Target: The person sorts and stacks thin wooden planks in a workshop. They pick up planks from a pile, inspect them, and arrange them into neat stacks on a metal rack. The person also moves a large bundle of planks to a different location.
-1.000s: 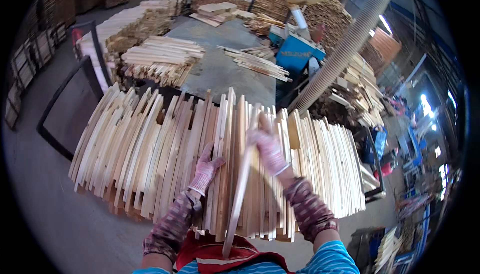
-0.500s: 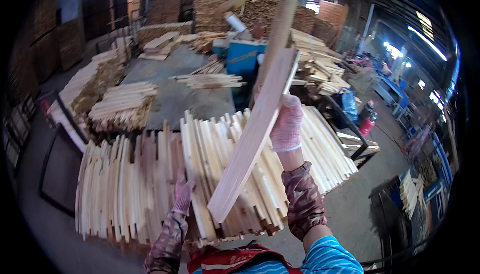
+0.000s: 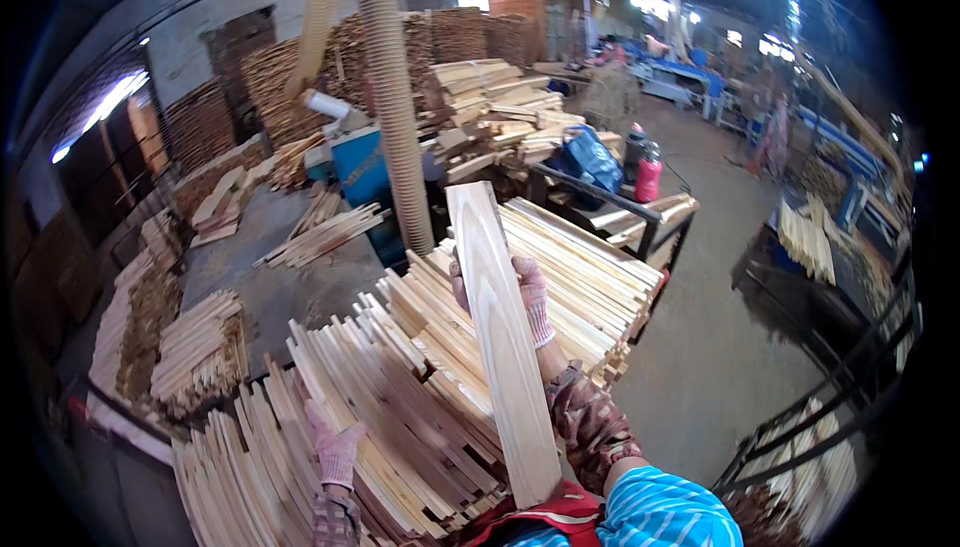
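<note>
My right hand [image 3: 534, 299], in a pale knitted glove, is closed around a long wooden board [image 3: 500, 347] held up on end. Its broad, grained face is turned toward me and its lower end reaches close to my red apron [image 3: 573, 515]. Fingertips show past the board's left edge; the rest of that grip is behind the wood. My left hand [image 3: 336, 447], gloved too, lies on the wide layer of wooden strips [image 3: 390, 437] with its fingers stretched out along them. These strips lie side by side, some pale and some darker brown, with uneven ends.
Beyond the strips is a grey tabletop [image 3: 290, 287] with smaller strip stacks. A ribbed hose [image 3: 395, 117] hangs beside a blue machine [image 3: 358, 167]. To the right are a black metal frame [image 3: 600, 190], a blue plastic bag [image 3: 594, 159] and a pink bottle [image 3: 648, 175].
My view has swung to the right. The board in my right hand has turned from a slant to nearly upright, with its broad face toward me. My left hand stays on the strips.
</note>
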`<state>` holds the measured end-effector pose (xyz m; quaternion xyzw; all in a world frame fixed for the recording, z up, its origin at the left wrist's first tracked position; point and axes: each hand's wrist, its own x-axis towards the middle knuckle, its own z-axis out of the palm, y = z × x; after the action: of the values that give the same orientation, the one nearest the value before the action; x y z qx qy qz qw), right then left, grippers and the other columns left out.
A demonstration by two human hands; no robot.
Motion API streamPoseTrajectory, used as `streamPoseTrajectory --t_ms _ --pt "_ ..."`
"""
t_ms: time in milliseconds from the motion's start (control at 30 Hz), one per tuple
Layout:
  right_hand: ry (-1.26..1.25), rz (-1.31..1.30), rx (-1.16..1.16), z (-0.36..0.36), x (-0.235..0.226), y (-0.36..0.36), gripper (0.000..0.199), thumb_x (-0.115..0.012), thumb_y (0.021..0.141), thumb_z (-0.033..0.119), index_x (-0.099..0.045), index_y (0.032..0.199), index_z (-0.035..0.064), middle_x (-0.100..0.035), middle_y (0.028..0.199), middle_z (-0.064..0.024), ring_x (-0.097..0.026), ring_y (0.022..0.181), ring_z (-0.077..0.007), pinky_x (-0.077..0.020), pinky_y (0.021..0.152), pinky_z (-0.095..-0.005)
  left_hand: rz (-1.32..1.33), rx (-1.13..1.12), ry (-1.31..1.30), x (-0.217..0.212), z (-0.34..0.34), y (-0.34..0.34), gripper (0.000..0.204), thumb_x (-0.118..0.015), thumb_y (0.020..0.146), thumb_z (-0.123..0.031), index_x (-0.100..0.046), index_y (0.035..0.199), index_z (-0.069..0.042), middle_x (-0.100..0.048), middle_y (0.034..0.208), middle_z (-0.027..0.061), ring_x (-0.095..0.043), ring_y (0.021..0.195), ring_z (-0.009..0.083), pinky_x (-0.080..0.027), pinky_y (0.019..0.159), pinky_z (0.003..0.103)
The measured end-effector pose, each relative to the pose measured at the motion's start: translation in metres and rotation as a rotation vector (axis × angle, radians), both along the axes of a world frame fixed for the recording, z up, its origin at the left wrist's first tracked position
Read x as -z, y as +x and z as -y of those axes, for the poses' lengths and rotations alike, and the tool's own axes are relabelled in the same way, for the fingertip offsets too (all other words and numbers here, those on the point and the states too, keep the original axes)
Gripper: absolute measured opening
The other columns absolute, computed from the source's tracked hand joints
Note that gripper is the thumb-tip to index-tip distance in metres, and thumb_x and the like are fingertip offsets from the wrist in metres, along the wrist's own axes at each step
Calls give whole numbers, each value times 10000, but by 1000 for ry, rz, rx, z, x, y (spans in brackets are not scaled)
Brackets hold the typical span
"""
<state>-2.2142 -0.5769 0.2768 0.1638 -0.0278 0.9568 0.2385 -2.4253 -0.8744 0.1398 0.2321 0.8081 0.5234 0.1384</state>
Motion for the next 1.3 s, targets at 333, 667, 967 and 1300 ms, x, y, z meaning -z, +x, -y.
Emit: streamPoseTrajectory --t_ms 333,667,967,1300 --pt "81 150 430 -27 41 184 659 -599 811 282 -506 1323 -121 -623 1186 -312 -644 1055 -422 -530 982 -469 -278 322 228 -5 -64 -11 869 -632 783 -11 -216 1546 -7 -313 1547 237 -370 1405 320 -322 1154 407" --pt "-190 -69 714 -119 127 414 618 -492 820 229 -498 1280 -184 -615 1161 -371 -649 1016 -492 -542 961 -533 140 1351 -108 -76 -248 311 625 -555 916 38 -377 1509 -52 -461 1479 159 -501 1303 267 -481 1020 376" --pt "-222 -125 1100 -156 165 636 663 -537 819 255 -470 1319 -175 -577 1198 -389 -633 1042 -485 -533 970 -539 1055 1788 -506 5 -346 597 772 -715 862 -134 -318 1521 -69 -514 1433 120 -540 1269 219 -470 1018 380" --pt "-306 542 1684 -175 234 835 506 -503 1008 258 -465 1415 -40 -617 1289 -211 -648 1117 -318 -556 936 -420 1204 1909 -991 19 -486 779 472 -750 812 -93 -584 1232 46 -697 1104 147 -688 998 267 -557 921 415"
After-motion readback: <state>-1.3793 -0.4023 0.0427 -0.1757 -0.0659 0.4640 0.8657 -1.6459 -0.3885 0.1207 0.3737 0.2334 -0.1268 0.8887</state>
